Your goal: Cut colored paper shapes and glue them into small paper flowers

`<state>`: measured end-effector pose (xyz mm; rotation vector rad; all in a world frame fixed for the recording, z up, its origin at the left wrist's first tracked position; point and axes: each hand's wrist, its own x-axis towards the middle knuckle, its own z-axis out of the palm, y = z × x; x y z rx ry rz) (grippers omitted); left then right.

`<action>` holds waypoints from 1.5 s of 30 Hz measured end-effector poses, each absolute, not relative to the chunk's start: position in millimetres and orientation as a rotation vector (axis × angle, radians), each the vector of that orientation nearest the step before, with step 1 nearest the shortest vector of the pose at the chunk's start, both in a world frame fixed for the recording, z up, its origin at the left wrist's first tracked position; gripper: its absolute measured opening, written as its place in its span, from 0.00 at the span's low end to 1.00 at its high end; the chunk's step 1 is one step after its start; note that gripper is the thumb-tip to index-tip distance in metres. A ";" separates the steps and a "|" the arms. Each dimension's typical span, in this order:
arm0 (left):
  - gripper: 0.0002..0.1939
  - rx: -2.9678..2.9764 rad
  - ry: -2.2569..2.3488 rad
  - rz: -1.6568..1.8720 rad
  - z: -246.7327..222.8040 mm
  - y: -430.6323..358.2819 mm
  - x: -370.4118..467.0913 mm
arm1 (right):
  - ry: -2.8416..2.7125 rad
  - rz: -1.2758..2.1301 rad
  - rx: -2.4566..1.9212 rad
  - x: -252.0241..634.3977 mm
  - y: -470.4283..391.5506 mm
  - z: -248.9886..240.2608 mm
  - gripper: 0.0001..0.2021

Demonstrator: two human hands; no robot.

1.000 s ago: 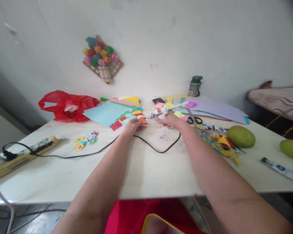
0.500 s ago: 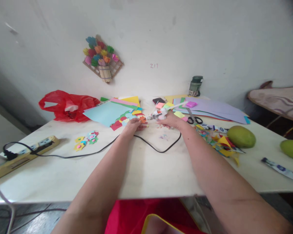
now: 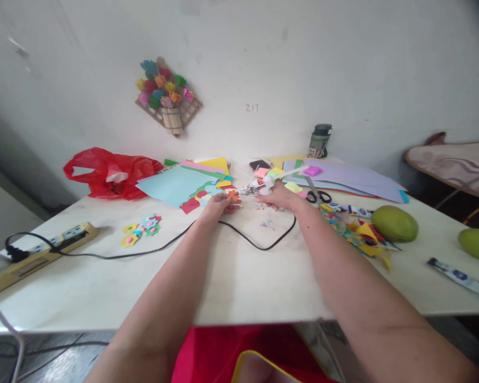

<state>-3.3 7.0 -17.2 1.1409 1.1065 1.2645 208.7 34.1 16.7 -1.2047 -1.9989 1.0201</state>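
Note:
My left hand (image 3: 214, 205) pinches a small orange paper flower (image 3: 233, 196) over the far middle of the white table (image 3: 239, 276). My right hand (image 3: 281, 198) grips a white glue gun (image 3: 259, 185), whose nozzle points left at the flower and nearly touches it. The gun's black cord (image 3: 259, 246) loops across the table toward me and runs left. Small paper bits (image 3: 268, 224) lie just under my right hand.
Coloured paper sheets (image 3: 175, 183) and purple sheets (image 3: 351, 178) lie behind my hands, with scissors (image 3: 317, 194), a phone (image 3: 259, 164) and a dark jar (image 3: 319, 141). Finished flowers (image 3: 141, 230) and a power strip (image 3: 35, 255) sit left, a red bag (image 3: 112, 173) beyond. Mangoes (image 3: 394, 224) and scraps (image 3: 359, 231) lie right.
The glue gun's nozzle has edged left toward the orange flower. Otherwise both hands stay where they were.

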 end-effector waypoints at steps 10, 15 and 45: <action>0.06 1.152 1.137 1.259 -15.2 5.2 -1.9 | -2.011 0.991 -1.242 209.4 37.8 14.0 0.10; 0.06 1.145 1.146 1.255 -13.8 3.9 -1.7 | -2.007 0.983 -1.255 209.6 38.3 13.3 0.11; 0.09 1.171 1.103 1.264 -20.0 8.8 -5.0 | -1.976 1.026 -1.228 208.8 34.4 16.3 0.10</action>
